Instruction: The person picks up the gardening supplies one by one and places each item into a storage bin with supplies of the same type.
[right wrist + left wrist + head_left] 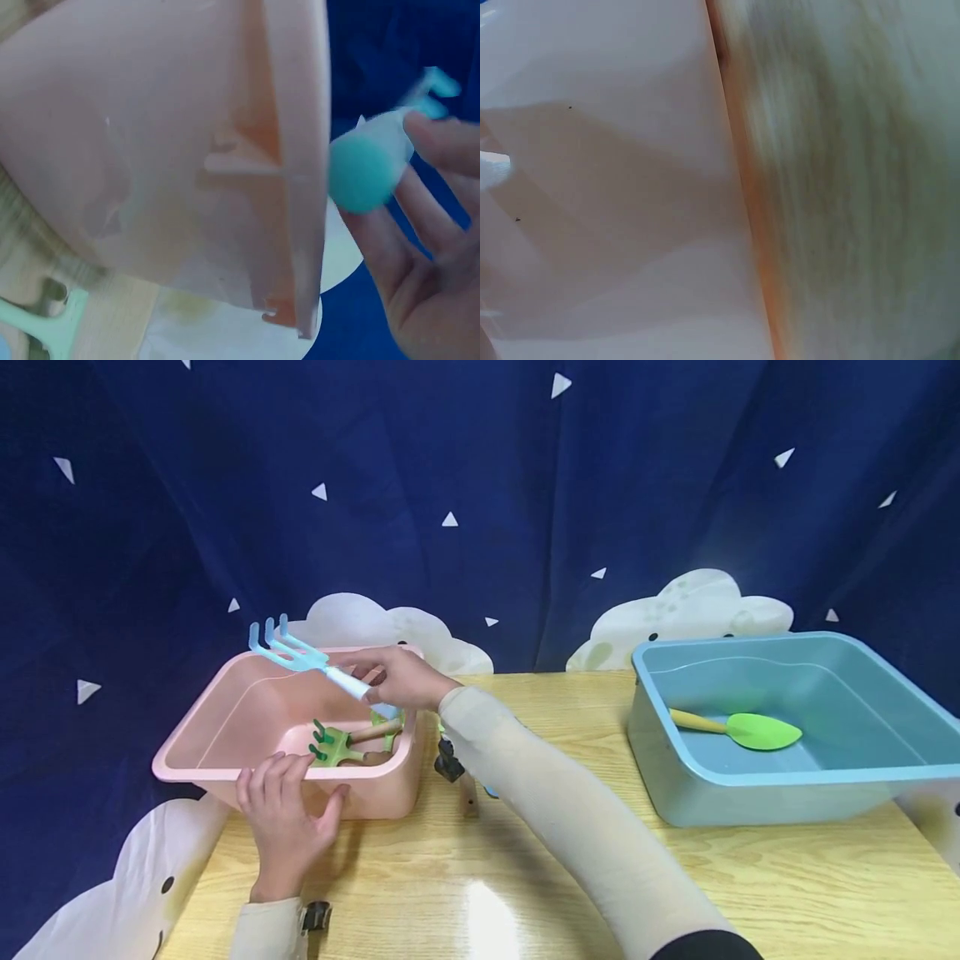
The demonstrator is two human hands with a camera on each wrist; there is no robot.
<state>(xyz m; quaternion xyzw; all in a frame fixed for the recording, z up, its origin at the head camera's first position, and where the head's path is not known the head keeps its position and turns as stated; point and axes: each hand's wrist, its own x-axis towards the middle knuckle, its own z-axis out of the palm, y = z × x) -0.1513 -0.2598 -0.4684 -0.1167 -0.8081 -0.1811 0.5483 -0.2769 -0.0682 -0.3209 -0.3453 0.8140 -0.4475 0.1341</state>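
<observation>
The right hand (pixel 408 677) pinches the rake (pixel 347 682) by its white handle, thumb and fingers closed about it; in the right wrist view the handle's rounded teal end (pixel 366 176) juts out from between them, beside the bin's rim. The rake's head lies to the left of this hand, blue tines turned up, above the pink bin (pixel 375 792). Nearer the body and to the left, apart from the right hand, the left hand (pixel 288 822) holds the pink bin's near rim, its fingers hooked over the top and its thumb spread against the outer wall. Between the hands, down in the pink bin, lies a green fork (pixel 336 747) with a wooden handle, other green pieces close by and partly hidden. Under the right forearm, outside that bin, a wooden handle (pixel 469 797) and a bit of blue show past the sleeve (pixel 555 810) on the table (pixel 420 885). Well to the right of both hands stands the blue bin (pixel 765 803), with a green trowel (pixel 761 732) inside, its yellow handle pointing toward the hands. Beyond the hands hangs a navy curtain (pixel 510 460) with white triangles and clouds.
</observation>
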